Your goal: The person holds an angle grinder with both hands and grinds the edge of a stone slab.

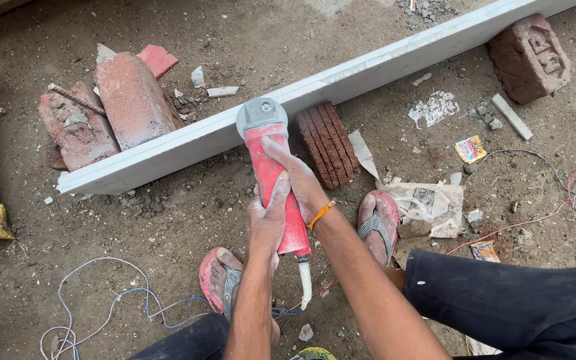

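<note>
Both my hands grip a red angle grinder (pixel 265 160) with a grey metal head. My left hand (pixel 266 220) wraps the rear of its body and my right hand (pixel 299 179), with an orange band at the wrist, holds it just ahead. The grinder's head rests on the near edge of a long pale stone slab (pixel 188 143) that runs diagonally across the dirt ground. The slab lies on bricks, one ribbed red brick (pixel 327 143) right beside the grinder's head. Dust covers my hands.
Broken red bricks (pixel 111 107) lie behind the slab at left, another brick (pixel 529 57) at top right. My sandalled feet (pixel 378 223) stand on the dirt. A blue and white cable (pixel 111 300) lies at lower left, red wires (pixel 568 200) at right, with paper scraps nearby.
</note>
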